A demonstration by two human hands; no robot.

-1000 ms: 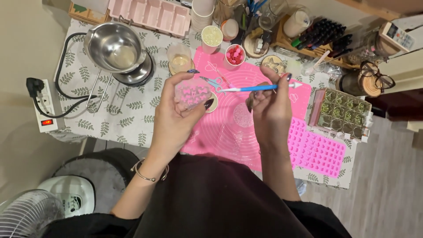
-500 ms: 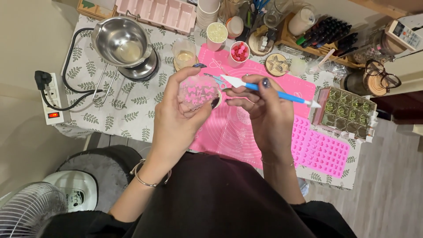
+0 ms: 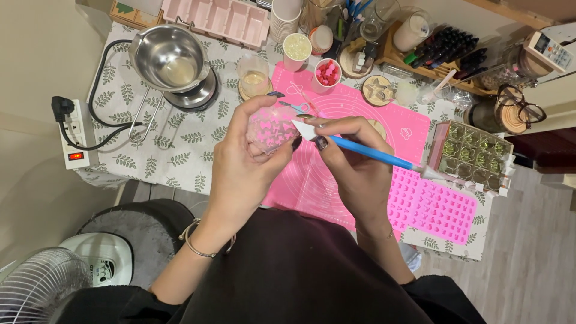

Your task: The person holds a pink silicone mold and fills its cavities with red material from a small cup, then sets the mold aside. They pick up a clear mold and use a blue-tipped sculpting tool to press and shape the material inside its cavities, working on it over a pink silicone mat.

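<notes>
Above the pink mat (image 3: 336, 174), left hand (image 3: 243, 162) is gripping a small pink mold (image 3: 270, 127); right hand (image 3: 354, 159) is pinching a blue-handled tool (image 3: 372, 152), white tip at the mold's edge. Best keeping the mold steady, working the tip gently.

One head-worn view looks steeply down, close above the hands (image 3: 300, 156).
</notes>
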